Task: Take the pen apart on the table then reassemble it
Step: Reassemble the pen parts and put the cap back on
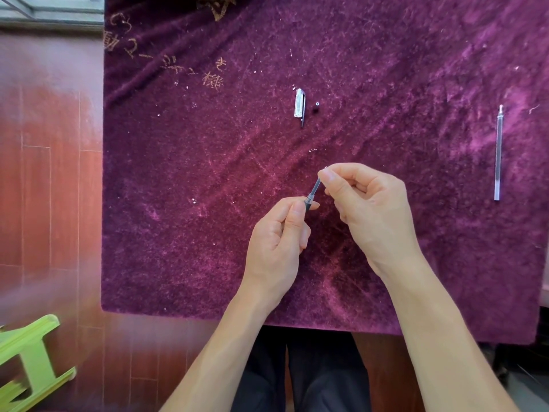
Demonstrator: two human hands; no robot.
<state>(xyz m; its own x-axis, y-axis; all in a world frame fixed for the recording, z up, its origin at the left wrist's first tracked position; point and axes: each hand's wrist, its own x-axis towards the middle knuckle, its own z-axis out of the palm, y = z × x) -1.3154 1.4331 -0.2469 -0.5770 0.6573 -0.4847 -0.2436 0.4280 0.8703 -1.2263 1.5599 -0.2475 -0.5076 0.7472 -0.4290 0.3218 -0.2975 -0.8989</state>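
My left hand (276,245) sits just below the middle of the frame, its thumb and curled fingers (300,215) pinching the dark grip end of the pen barrel (314,190). The barrel slants up and to the right from there, its clear, slimmer part bare between my two hands. My right hand (371,209) is just right of center, thumb and forefinger pressed together on the upper end of that clear part, with my other fingers loosely curled beneath them. Both hands hold the barrel above the surface, which is covered by a purple velvety cloth (208,173) with some gold lettering toward the upper left. I cannot tell how much of the barrel is hidden inside my left hand. Farther up the frame, above my hands and well apart from them, the clear cap (299,103) lies on the cloth with its clip pointing down toward me. A small black piece (317,106) lies just beside it on the right, not touching it. Far over at the right edge of the frame, the long thin refill (498,156) lies nearly straight up and down on the cloth, its tip at the top, well apart from everything else. Along the left side of the frame is reddish wooden floor (44,173), and a light green stool (26,358) stands in the lower left corner. At the bottom, between my forearms, my dark trousers (323,376) show below the edge of the cloth.
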